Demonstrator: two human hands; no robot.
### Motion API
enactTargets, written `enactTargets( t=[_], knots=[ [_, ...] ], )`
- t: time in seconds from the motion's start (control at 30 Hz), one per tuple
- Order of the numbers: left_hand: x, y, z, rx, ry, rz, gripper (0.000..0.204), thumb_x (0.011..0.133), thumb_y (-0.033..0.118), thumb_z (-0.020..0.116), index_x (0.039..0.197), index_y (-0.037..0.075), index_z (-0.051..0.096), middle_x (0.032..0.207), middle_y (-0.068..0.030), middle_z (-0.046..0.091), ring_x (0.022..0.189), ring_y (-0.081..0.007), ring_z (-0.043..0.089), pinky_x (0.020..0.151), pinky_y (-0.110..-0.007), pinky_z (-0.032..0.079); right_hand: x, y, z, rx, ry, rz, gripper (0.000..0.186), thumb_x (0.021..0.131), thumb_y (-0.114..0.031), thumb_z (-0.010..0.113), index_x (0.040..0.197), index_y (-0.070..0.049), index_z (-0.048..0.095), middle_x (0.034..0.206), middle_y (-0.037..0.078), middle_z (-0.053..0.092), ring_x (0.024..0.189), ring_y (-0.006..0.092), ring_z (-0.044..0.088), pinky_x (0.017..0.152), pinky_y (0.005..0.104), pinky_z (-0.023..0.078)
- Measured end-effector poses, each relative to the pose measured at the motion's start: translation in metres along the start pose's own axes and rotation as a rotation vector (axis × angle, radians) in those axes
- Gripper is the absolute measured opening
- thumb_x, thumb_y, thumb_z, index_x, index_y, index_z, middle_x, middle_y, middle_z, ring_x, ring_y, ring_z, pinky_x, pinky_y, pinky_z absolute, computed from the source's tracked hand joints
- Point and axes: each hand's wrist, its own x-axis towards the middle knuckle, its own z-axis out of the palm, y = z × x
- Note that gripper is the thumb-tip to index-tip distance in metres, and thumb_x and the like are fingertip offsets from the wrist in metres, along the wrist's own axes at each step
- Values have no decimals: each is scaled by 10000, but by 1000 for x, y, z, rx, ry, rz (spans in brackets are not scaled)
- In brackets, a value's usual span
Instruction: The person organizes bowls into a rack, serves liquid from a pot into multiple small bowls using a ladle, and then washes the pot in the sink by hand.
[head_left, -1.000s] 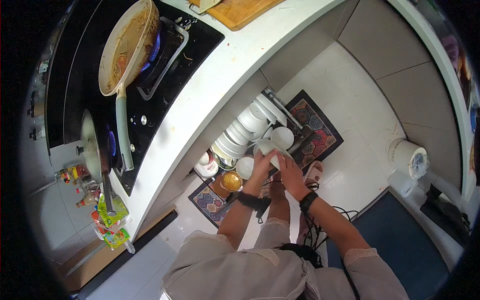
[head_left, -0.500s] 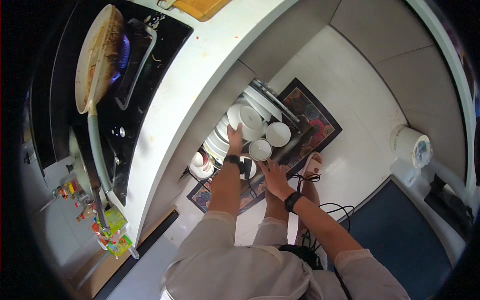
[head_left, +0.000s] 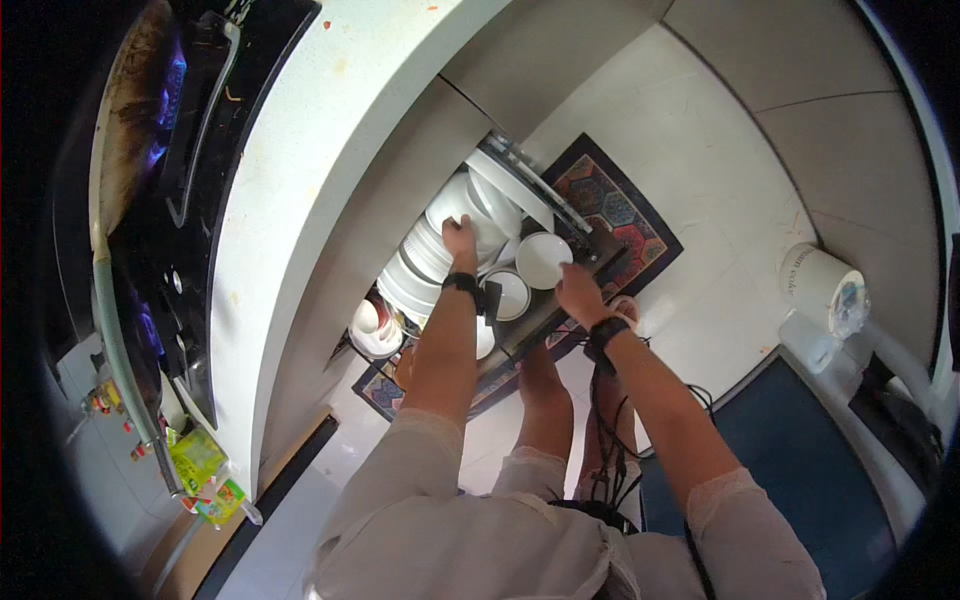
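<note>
Drawer [head_left: 607,243] stands open below the white counter [head_left: 300,160], full of white crockery. Toward the drawer's back, the left hand [head_left: 459,240] reaches over a round dish [head_left: 450,203], fingers bent against it; whether that grip clasps the dish or merely rests on it, I cannot tell. Toward the drawer's front, the right hand [head_left: 580,292] is at the edge of a bowl [head_left: 543,260], its fingers curled inward; the fingertips are partly hidden, so I cannot tell whether this grip is fastened on the bowl or slack.

The bowl sits in the drawer's front row, toward the far end. A rimmed bowl [head_left: 508,295] is just beside it in that row, mouth up, and a third bowl [head_left: 484,338], partly covered by the left wrist, lies at the row's nearer end. Stacked plates [head_left: 405,285] fill the drawer's back, large plates [head_left: 512,182] lean at its far end, and more dishes [head_left: 376,335] stand at its near end.

Well to the drawer's left, a pan [head_left: 130,140] is on the black hob [head_left: 195,250], with blue flame showing beside it. A patterned mat [head_left: 610,200] lies under the drawer, a bucket [head_left: 810,280] well to its right.
</note>
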Motion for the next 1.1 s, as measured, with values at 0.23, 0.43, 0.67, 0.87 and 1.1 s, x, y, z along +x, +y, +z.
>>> enactTargets(
  t=[0.23,0.43,0.67,0.87,1.1],
  knots=[
    [-64,-19,-34,149,129,62,153,752,132,496,779,-12,451,740,-162,499,688,-296,498,630,-373,396,68,24,22,108,-85,506,414,794,-121,478,1165,19,360,1155,216,417,961,325,497,763,421,472],
    [-111,-124,-54,331,-334,90,407,619,123,592,988,-4,475,917,-170,516,865,-322,505,768,-373,415,85,38,50,157,-42,547,493,772,-124,508,1209,6,318,1112,250,445,910,383,516,729,455,471],
    [-132,-91,-73,1004,-172,230,298,646,98,525,940,145,525,1026,-53,478,1040,-251,421,785,-451,368,87,49,40,14,-15,459,304,757,-115,500,1040,-13,451,808,204,577,776,376,566,659,474,466],
    [-120,-106,-90,1241,-347,611,193,728,124,493,917,129,530,985,-62,496,982,-236,464,780,-426,383,83,37,35,-68,-55,123,116,729,-89,495,795,2,527,729,192,569,699,358,562,605,451,461],
    [-97,-105,-97,1344,-549,1021,94,734,139,499,805,107,551,693,-94,541,643,-229,572,510,-341,482,74,13,38,-309,177,-117,74,721,-82,509,747,-14,522,656,164,548,651,319,565,562,435,451]
  ],
)
